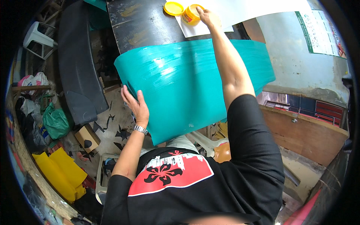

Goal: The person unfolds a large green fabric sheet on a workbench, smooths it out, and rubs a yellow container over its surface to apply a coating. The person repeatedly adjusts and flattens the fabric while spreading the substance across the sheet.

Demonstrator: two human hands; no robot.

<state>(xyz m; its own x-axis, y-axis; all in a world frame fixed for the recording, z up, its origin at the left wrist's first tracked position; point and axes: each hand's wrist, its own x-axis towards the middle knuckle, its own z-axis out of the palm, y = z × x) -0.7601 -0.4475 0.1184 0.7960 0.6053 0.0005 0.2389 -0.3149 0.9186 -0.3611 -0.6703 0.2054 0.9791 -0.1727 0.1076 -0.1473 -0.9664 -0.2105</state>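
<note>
A large teal sheet [180, 86] hangs over the front of the dark table and down across my lap, with wet-looking glossy streaks on its upper part. My left hand [137, 107] rests against the sheet's left edge, thumb and fingers apart. At the far side, my right hand [210, 18] is at the mouth of a yellow jar [190, 15], fingers bent together at its rim. What those fingers hold, if anything, is too small to make out. Beside the jar lies its round yellow lid [173, 8].
White paper [243, 9] lies under the jar on the dark table [138, 22]. On the left are a draped black sheet [78, 63], a white stool [39, 39], a green bag [55, 120] and yellow material [60, 174]. A wooden panel [300, 133] stands at right.
</note>
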